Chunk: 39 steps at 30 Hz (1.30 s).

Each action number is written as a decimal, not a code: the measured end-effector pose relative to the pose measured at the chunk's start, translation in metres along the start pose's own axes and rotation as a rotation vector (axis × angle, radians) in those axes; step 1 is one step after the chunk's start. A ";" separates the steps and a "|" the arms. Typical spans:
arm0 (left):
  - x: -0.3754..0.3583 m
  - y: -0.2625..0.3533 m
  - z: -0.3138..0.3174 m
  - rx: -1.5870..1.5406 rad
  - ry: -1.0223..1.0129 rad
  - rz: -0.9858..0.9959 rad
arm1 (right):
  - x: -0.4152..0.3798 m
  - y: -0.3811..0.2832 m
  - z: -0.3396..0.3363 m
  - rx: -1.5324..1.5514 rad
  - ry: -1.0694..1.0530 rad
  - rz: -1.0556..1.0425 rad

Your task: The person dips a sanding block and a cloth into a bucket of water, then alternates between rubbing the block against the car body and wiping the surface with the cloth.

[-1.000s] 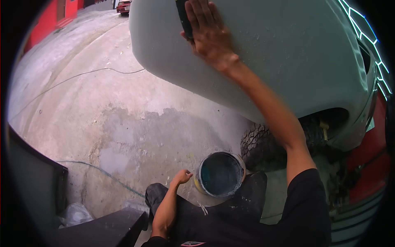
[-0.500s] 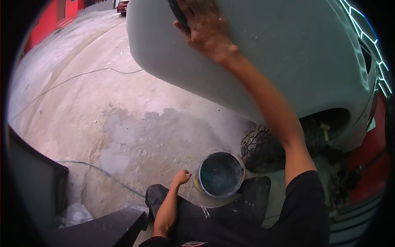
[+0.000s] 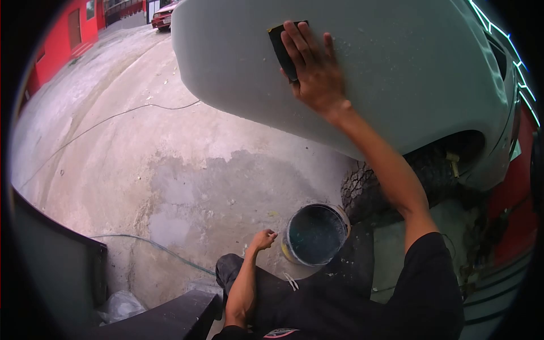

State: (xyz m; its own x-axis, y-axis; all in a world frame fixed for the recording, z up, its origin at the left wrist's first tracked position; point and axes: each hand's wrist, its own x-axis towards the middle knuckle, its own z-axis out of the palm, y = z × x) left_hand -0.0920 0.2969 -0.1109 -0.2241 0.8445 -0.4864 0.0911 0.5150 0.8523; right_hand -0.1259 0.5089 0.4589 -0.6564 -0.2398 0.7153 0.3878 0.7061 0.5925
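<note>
My right hand (image 3: 318, 76) presses a dark flat sanding sheet (image 3: 279, 50) against the grey vehicle panel (image 3: 226, 62), its fingers stretched over the sheet and the little finger apart. Small whitish droplets dot the panel beside the hand. Low over the wet concrete floor, my left hand (image 3: 263, 240) is curled beside a bucket (image 3: 315, 235) of dark, cloudy water; whether its fingers hold anything is too small to tell. The bucket stands between my knees, below the panel's edge.
A worn tire (image 3: 368, 192) sits under the wheel arch, right of the bucket. Thin hoses (image 3: 141, 239) cross the floor on the left. A dark panel (image 3: 56, 243) and a clear plastic bag (image 3: 122, 306) are at lower left. A red car (image 3: 163, 18) stands far back.
My right hand has slid down and to the right over the panel with the sheet, which now shows more fully. The whole view has shifted slightly; my left hand stays near the bucket.
</note>
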 end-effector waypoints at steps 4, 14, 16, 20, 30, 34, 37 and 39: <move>0.020 -0.027 0.008 0.068 0.110 0.039 | 0.126 -0.015 0.009 -0.233 0.130 -0.071; -0.004 0.003 -0.003 -0.078 0.033 -0.078 | 0.121 -0.018 0.015 0.056 0.105 -0.114; -0.004 -0.008 0.000 0.192 0.113 -0.009 | 0.141 -0.025 0.008 -0.013 0.095 -0.144; -0.004 -0.001 0.002 0.183 0.029 0.018 | 0.033 -0.019 0.007 0.090 -0.035 -0.092; 0.010 -0.021 0.014 0.162 0.007 -0.011 | 0.046 -0.031 0.009 0.162 -0.025 -0.115; 0.003 -0.015 0.006 0.063 0.061 -0.010 | 0.076 -0.034 0.013 0.165 0.037 -0.084; -0.002 -0.009 0.002 0.200 0.146 -0.017 | 0.109 -0.054 0.022 0.187 0.093 0.005; -0.004 -0.015 0.005 0.219 0.120 -0.005 | 0.055 -0.052 0.009 0.121 -0.037 0.049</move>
State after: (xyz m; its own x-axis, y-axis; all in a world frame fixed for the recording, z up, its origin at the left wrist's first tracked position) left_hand -0.0876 0.2864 -0.1231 -0.3380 0.8250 -0.4530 0.2948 0.5499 0.7815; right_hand -0.1880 0.4647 0.4642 -0.6628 -0.1801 0.7268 0.3404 0.7920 0.5068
